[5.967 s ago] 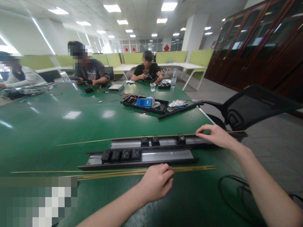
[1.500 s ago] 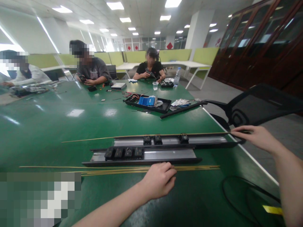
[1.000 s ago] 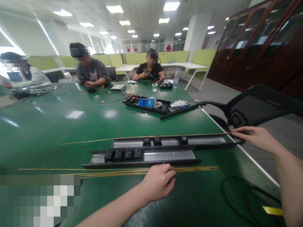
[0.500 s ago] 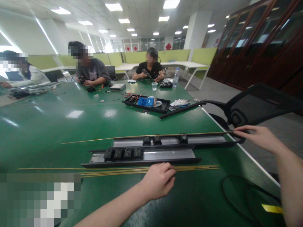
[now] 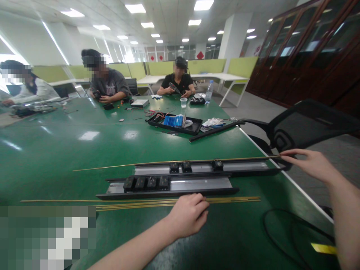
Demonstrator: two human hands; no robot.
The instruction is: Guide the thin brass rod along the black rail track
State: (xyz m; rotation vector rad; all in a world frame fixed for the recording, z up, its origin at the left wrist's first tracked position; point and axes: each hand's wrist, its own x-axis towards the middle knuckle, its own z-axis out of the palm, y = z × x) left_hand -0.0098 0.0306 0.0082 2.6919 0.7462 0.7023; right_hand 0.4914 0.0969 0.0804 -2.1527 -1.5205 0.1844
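Observation:
At the right, my right hand [image 5: 312, 164] pinches the end of a thin brass-coloured rod [image 5: 197, 161]. That rod runs left along the far edge of the rear black-edged channel [image 5: 244, 166], which holds a few black square blocks [image 5: 186, 166]. My left hand [image 5: 188, 216] is loosely curled over a bundle of similar brass-coloured rods [image 5: 135, 205] on the table; its fingertips are hidden, so whether it grips any is unclear. Just beyond it lies the front channel [image 5: 201, 183], with several black blocks [image 5: 152, 183] in a row towards its left.
On the green table [image 5: 112, 144] farther back sit a black tray [image 5: 194, 131] with a blue item, gloves [image 5: 213, 123] and a black strip [image 5: 213, 131]. A cable [image 5: 266, 228] loops at lower right. A black chair [image 5: 309, 120] stands beyond the right edge. Several people sit opposite.
My right hand has shifted very slightly to the right, with the rod end still between its fingers. My left hand, the channels and the blocks stay in place.

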